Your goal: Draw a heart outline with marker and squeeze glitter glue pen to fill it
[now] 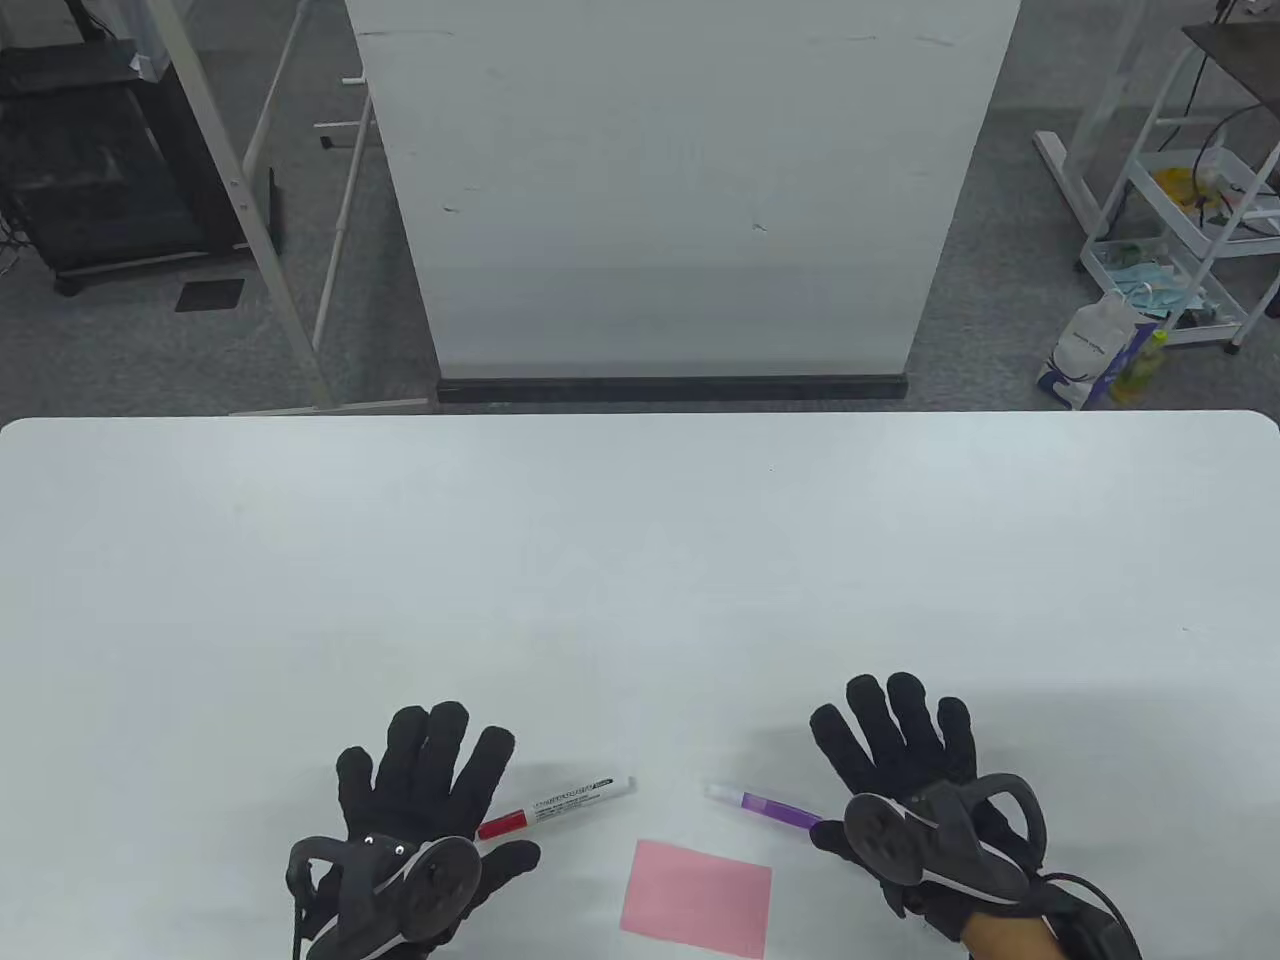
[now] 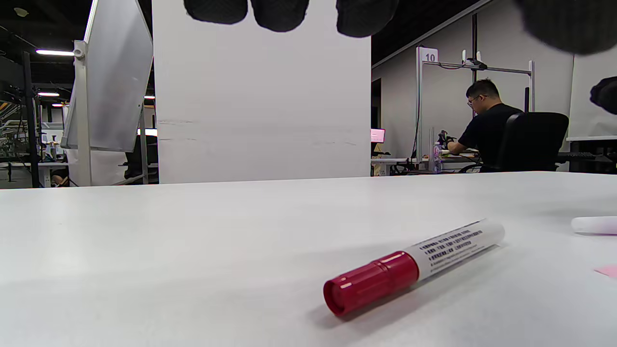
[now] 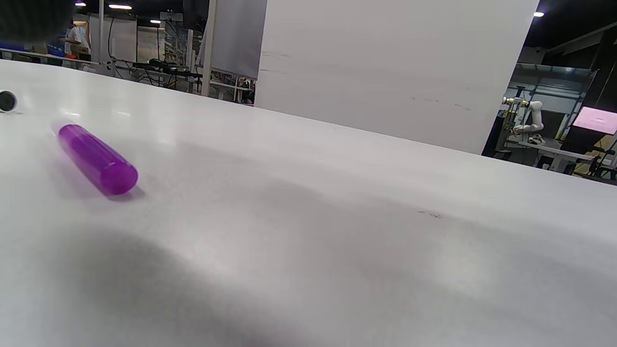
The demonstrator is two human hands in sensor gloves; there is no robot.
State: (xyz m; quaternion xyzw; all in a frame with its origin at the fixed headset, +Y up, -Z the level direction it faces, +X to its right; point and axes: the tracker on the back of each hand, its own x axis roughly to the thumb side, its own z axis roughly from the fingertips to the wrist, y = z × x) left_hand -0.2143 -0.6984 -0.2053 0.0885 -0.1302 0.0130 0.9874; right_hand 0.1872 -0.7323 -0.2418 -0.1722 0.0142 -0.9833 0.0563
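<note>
Marker (image 1: 556, 804) with a red cap lies on the white table (image 1: 640, 560) in the lower middle of the table view, slanting up to the right; we see its capped end touching or slipping just under the left hand (image 1: 420, 800), and we cannot tell which. In the left wrist view the marker (image 2: 414, 265) fills the lower right, its small print too fine for us to read. Only three fingertips (image 2: 279, 12) of that hand hang in from the top edge there, with a blurred dark shape at the upper right corner.

We find the purple glitter glue pen (image 1: 765, 805) to the right of the marker, well apart from it, its pale tip pointing left. Its right end is hidden behind the right hand (image 1: 915, 770) and tracker. In the right wrist view the glitter glue pen (image 3: 96, 159) sits at the upper left; the fingers do not show there, only a dark blur in the top left corner.

Pink paper (image 1: 697, 898) lies between the hands at the bottom of the table view, its lower corner cut off by the frame edge. We see no drawing on it.

Both hands lie spread with straight fingers, grasping nothing. The left wrist is cut off at the bottom edge.
</note>
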